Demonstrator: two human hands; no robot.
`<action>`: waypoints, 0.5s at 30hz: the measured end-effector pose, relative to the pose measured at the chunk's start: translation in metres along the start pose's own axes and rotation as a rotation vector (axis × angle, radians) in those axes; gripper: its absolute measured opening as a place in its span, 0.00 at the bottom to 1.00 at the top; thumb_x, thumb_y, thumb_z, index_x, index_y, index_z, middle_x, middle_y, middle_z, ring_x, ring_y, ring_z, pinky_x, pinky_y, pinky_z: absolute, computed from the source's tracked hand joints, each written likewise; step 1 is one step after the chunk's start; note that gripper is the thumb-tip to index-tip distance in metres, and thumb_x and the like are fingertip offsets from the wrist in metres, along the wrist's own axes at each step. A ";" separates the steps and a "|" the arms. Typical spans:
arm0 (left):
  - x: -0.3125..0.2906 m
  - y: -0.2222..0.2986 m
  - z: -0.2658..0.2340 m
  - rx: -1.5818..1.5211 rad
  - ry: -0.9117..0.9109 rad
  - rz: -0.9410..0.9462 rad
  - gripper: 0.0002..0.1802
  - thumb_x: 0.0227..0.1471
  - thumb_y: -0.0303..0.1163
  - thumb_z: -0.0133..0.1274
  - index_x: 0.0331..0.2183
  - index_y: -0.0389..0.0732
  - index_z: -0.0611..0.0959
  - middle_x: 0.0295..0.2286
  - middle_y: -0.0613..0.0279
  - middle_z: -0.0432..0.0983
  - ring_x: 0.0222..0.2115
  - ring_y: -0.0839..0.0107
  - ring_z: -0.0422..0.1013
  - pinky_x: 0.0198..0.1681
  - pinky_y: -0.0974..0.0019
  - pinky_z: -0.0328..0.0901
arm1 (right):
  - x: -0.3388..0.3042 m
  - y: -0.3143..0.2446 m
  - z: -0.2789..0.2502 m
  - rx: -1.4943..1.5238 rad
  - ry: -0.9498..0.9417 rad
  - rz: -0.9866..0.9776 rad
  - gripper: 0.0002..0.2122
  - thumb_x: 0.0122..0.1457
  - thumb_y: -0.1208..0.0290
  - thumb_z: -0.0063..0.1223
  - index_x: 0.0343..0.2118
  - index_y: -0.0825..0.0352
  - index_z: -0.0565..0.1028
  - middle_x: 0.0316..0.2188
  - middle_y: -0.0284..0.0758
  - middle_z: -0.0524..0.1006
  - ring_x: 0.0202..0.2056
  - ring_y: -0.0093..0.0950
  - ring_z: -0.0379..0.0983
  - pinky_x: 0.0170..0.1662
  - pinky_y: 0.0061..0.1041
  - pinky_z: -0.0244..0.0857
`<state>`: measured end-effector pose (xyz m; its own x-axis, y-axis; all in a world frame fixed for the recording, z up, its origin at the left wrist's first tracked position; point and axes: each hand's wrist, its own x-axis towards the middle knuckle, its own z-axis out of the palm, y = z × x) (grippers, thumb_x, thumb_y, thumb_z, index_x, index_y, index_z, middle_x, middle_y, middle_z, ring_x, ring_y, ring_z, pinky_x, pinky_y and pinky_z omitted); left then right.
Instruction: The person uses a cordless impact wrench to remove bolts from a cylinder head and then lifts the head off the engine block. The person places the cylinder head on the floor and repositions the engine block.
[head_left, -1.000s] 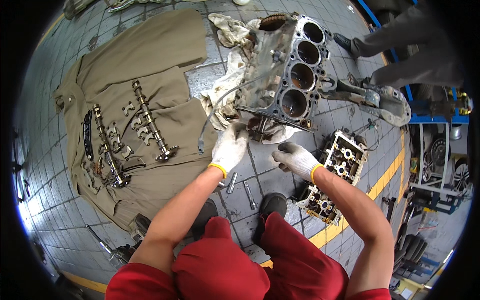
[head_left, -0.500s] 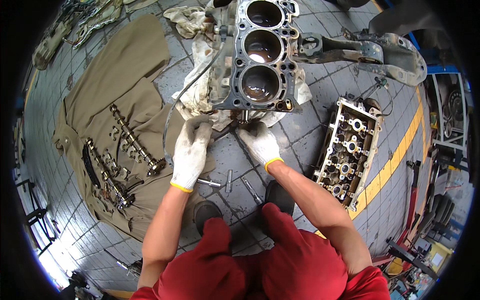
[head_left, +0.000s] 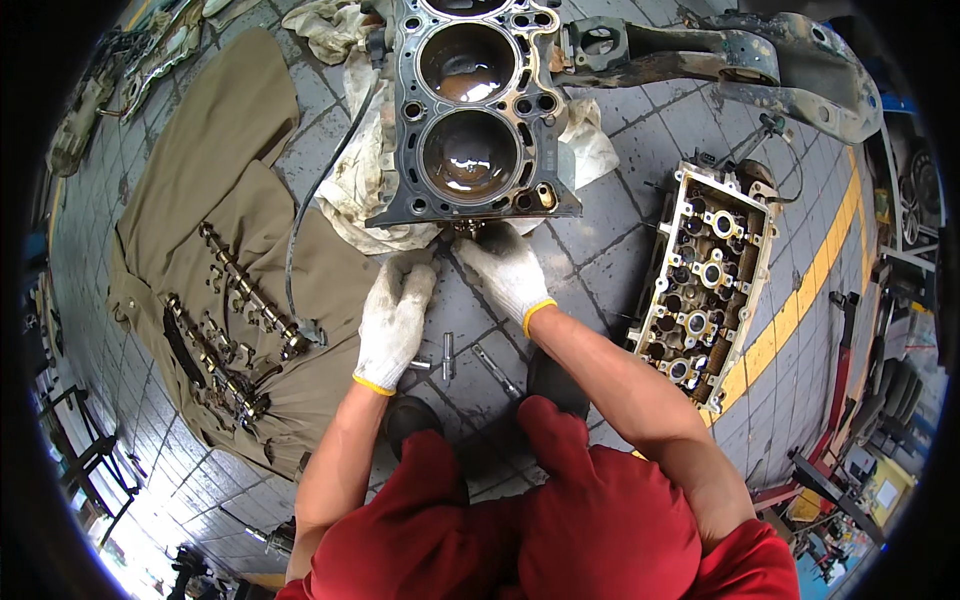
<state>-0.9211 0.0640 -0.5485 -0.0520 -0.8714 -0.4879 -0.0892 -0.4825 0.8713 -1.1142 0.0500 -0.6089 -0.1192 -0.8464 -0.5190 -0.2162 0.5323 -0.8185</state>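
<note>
An engine block [head_left: 560,150] with open, dark cylinder bores stands ahead of me, its near face toward my hands. My right hand [head_left: 504,272], in a white knit glove with a yellow cuff, is closed right below the block's near edge. A small shiny metal part [head_left: 466,228] shows at its fingertips, but the rest of what it grips is hidden. Just left of it my left hand [head_left: 393,318], gloved the same way, has its fingers curled together; whatever they hold is hidden. Several socket tools, among them an upright extension [head_left: 448,355] and a longer bar [head_left: 494,370], lie on the tiles near my shoes.
A cylinder head [head_left: 708,290] lies to the right. On a brown cloth [head_left: 215,150] at left are camshafts [head_left: 250,287] and small caps. A metal suspension arm [head_left: 680,55] is beyond, right of the block. White rags [head_left: 355,200] and a black hose [head_left: 318,195] lie beside the block.
The view has shifted, with the block appearing nearer and further left. My left hand has drawn slightly down toward me; my right hand stays at the block's near face.
</note>
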 end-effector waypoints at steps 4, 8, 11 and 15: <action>0.004 -0.005 -0.004 0.105 -0.081 -0.027 0.19 0.74 0.34 0.53 0.58 0.34 0.81 0.48 0.60 0.82 0.44 0.76 0.75 0.48 0.69 0.74 | -0.008 -0.013 -0.004 -0.084 0.050 -0.044 0.27 0.64 0.55 0.66 0.60 0.69 0.77 0.56 0.49 0.84 0.58 0.47 0.80 0.62 0.39 0.72; 0.001 -0.007 -0.006 0.126 -0.082 -0.041 0.19 0.73 0.33 0.53 0.58 0.34 0.81 0.48 0.60 0.83 0.44 0.76 0.75 0.50 0.69 0.73 | -0.016 -0.013 0.004 0.029 0.146 -0.111 0.27 0.64 0.59 0.67 0.61 0.70 0.76 0.55 0.48 0.84 0.57 0.45 0.81 0.62 0.39 0.71; -0.004 -0.008 -0.005 0.124 -0.080 -0.051 0.18 0.73 0.32 0.52 0.58 0.33 0.81 0.47 0.60 0.83 0.44 0.76 0.75 0.50 0.69 0.72 | -0.019 -0.012 0.008 0.103 0.226 -0.171 0.25 0.64 0.63 0.68 0.60 0.72 0.76 0.52 0.47 0.84 0.54 0.42 0.81 0.61 0.39 0.71; -0.007 -0.008 -0.006 0.109 -0.081 -0.064 0.19 0.73 0.33 0.53 0.58 0.33 0.81 0.47 0.60 0.83 0.43 0.76 0.74 0.50 0.69 0.72 | -0.018 -0.006 0.010 -0.028 0.254 -0.211 0.25 0.64 0.59 0.67 0.59 0.69 0.78 0.52 0.45 0.85 0.53 0.40 0.82 0.58 0.37 0.73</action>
<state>-0.9142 0.0731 -0.5513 -0.1225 -0.8270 -0.5487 -0.2020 -0.5206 0.8296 -1.1012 0.0622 -0.5973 -0.3062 -0.9165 -0.2573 -0.2880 0.3468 -0.8926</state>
